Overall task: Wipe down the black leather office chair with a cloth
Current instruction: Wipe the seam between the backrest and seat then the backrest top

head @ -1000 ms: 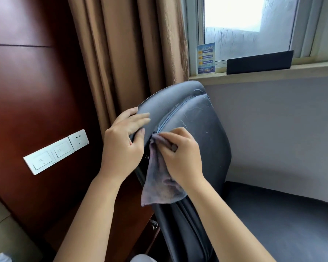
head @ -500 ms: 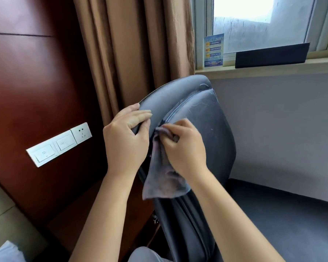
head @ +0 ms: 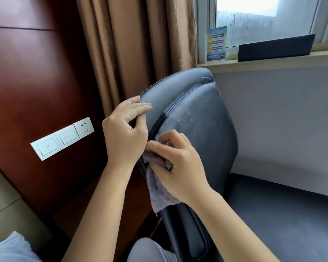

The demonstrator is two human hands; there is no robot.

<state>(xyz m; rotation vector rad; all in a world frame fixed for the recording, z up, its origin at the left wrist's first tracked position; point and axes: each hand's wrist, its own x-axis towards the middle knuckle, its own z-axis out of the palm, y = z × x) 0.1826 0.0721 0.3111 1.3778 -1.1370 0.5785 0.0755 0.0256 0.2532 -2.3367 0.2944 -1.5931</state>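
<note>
Chair: black leather office chair (head: 201, 118), backrest at frame centre, seat running off to 4 o'clock; pale scuff marks on the backrest panel, piped seam along its left edge
Wall panel: dark red wood panel (head: 27, 78) from 9 to 11 o'clock
Curtain: brown curtain (head: 133, 44) at 12 o'clock, hanging behind the backrest
Window: window (head: 257, 19) at 1 o'clock, sill below it
Left hand: left hand (head: 124, 132) at 9 o'clock of the backrest; fingers curled over the backrest's rear rim, thumb on the front face, pinching the edge
Right hand: right hand (head: 178, 163) just below centre, fingers bent and bunched, pressing the cloth against the seam on the backrest's left side
Cloth: grey-purple cloth (head: 159, 191) gripped under the right fingers, its loose end hanging toward 6 o'clock against the chair's edge
Black strip: flat black object (head: 275, 47) on the sill at 2 o'clock
Switch plate: white switch and socket plate (head: 62, 138) at 9 o'clock on the panel
Label: blue printed card (head: 216, 43) propped at the window's lower left corner; writing too small to read
Containers: cannot tell of any in view
</note>
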